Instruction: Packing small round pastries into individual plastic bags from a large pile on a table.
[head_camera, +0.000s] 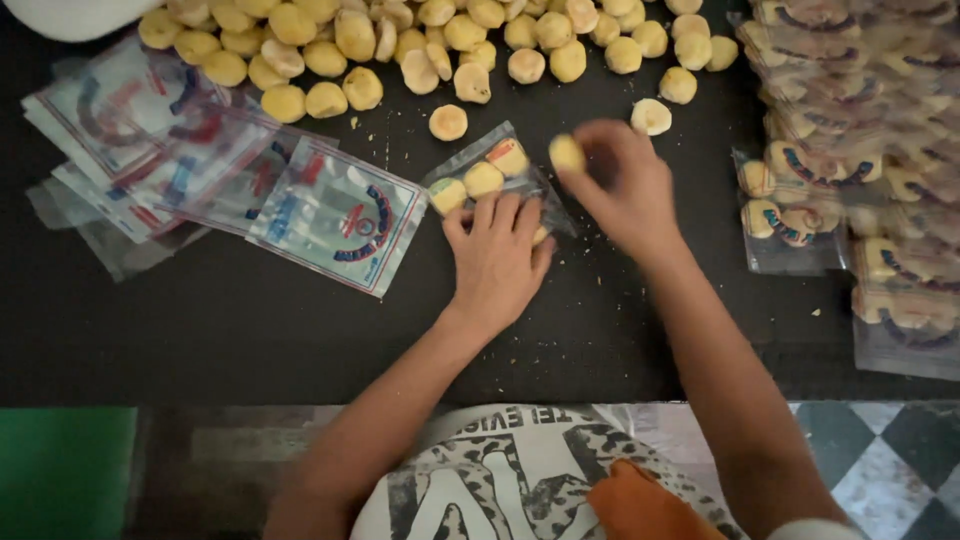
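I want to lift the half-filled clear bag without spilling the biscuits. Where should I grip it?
Probably the open end of the clear bag, near the right hand, coming from the right. It lies flat with biscuits toward its closed left end; the left hand presses its near edge.
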